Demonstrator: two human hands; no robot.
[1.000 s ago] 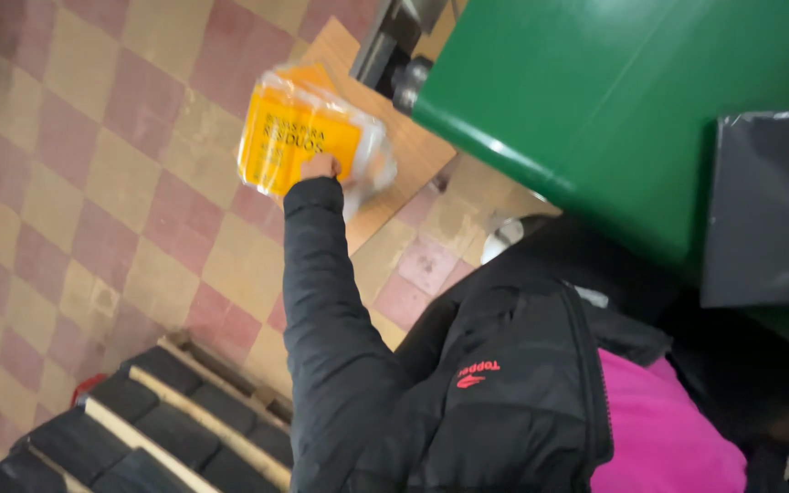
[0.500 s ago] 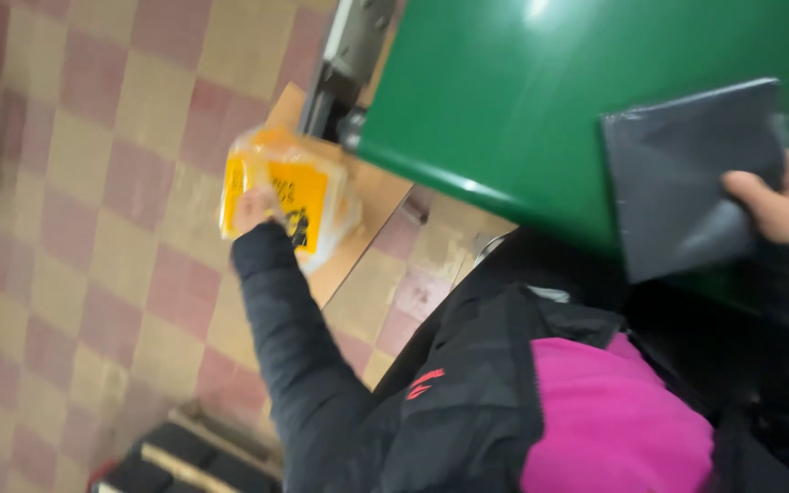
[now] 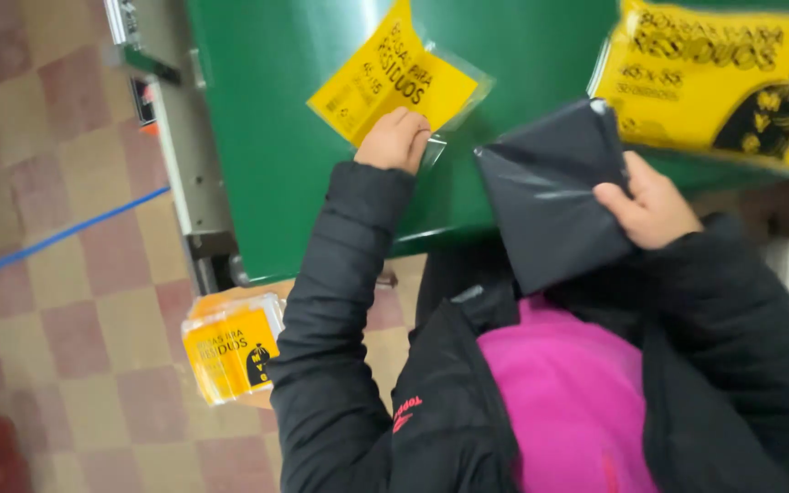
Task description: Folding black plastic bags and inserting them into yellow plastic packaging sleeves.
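My left hand (image 3: 396, 139) grips a clear plastic sleeve with a yellow printed card (image 3: 387, 80) inside, held over the green table (image 3: 267, 137). My right hand (image 3: 650, 203) holds a folded stack of black plastic bags (image 3: 554, 201) at the table's near edge. A second yellow-labelled packet (image 3: 714, 82) lies on the table at the upper right, just beyond the black stack.
A stack of yellow-labelled packets (image 3: 230, 347) sits on a low cardboard surface beside the table, on the checkered tile floor (image 3: 57, 301). A grey metal frame (image 3: 180, 155) runs along the table's left side. A blue line (image 3: 57, 236) crosses the floor.
My left hand left the stack of packets down on the low surface and rose to the green table with one yellow sleeve. My right hand brought the black bags closer in.
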